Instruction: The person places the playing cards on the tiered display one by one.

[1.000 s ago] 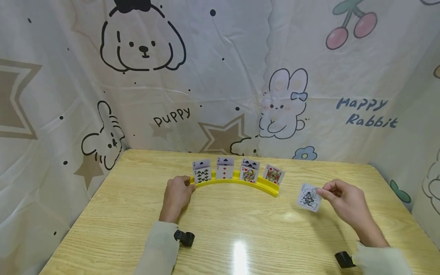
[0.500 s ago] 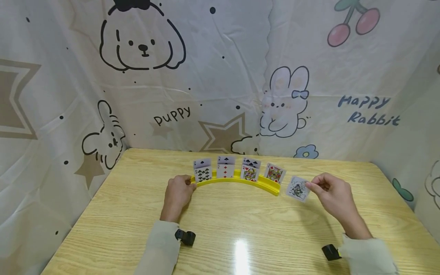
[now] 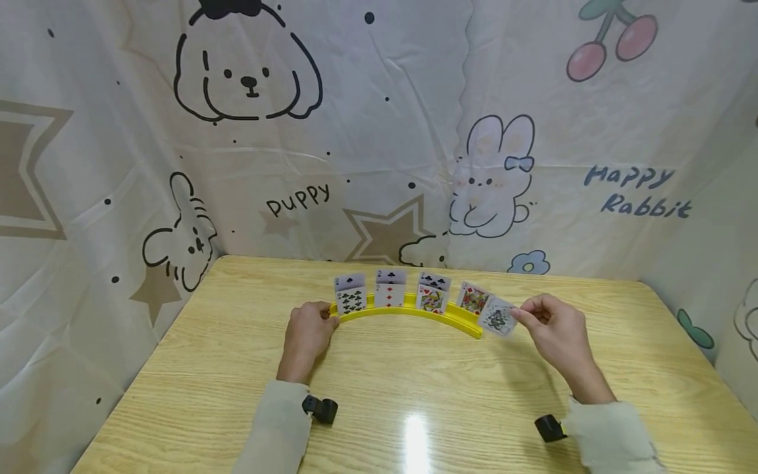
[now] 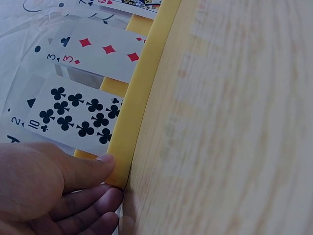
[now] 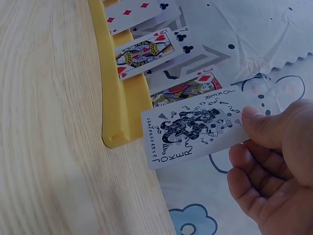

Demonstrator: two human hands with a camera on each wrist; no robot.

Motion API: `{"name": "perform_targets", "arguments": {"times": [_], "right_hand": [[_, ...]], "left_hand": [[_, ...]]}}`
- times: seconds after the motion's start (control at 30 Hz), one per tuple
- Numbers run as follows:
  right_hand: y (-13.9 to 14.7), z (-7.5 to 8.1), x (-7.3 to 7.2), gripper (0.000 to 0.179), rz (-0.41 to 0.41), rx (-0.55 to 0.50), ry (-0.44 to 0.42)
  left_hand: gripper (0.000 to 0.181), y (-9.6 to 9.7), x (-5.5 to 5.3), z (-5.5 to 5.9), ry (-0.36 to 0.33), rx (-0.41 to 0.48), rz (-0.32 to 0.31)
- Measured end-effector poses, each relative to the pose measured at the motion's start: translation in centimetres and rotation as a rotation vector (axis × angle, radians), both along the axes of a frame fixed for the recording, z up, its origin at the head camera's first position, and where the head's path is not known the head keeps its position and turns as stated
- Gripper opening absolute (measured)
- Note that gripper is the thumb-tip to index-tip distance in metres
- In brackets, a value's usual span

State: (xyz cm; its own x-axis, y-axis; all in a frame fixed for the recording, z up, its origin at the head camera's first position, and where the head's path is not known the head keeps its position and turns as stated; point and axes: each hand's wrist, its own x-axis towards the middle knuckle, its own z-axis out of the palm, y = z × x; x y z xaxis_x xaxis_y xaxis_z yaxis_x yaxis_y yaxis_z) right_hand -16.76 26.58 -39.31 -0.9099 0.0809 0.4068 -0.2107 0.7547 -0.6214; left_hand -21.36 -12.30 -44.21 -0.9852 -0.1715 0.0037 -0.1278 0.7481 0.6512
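Note:
A curved yellow card holder point(image 3: 391, 311) stands on the table with several playing cards upright in its slots. My left hand point(image 3: 306, 336) grips the holder's left end; in the left wrist view the thumb lies on its front strip beside a clubs card point(image 4: 73, 115). With thumb and fingers, my right hand point(image 3: 556, 336) pinches a black-and-white joker card point(image 5: 190, 127) by one edge. The joker is tilted at the holder's right end and partly covers the jack of diamonds point(image 3: 472, 296) in the head view. Whether it touches the holder, I cannot tell.
The wooden table point(image 3: 414, 382) stretches in front of the holder. Behind it hangs a pale curtain point(image 3: 379, 145) printed with cartoon animals. Back-row cards, such as a clubs card point(image 3: 435, 278), show above the queen of hearts point(image 3: 431, 299). Black cameras sit on both wrists.
My right hand has carried the joker leftward from the open table to the holder's right end, tilting the card on the way. The left hand has stayed on the holder.

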Motion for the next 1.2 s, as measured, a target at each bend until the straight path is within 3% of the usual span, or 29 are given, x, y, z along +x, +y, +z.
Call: {"name": "perform_targets", "arguments": {"times": [0.53,1.2], "right_hand": [[-2.2,-0.4,-1.2,0.014,0.035,-0.028,0.003],[-3.4,-1.1,-1.7,0.017,0.002,-0.065,-0.035]], "left_hand": [[0.038,0.0,0.0,0.1,0.003,0.006,0.005],[0.037,0.0,0.0,0.1,-0.014,0.012,0.018]]}}
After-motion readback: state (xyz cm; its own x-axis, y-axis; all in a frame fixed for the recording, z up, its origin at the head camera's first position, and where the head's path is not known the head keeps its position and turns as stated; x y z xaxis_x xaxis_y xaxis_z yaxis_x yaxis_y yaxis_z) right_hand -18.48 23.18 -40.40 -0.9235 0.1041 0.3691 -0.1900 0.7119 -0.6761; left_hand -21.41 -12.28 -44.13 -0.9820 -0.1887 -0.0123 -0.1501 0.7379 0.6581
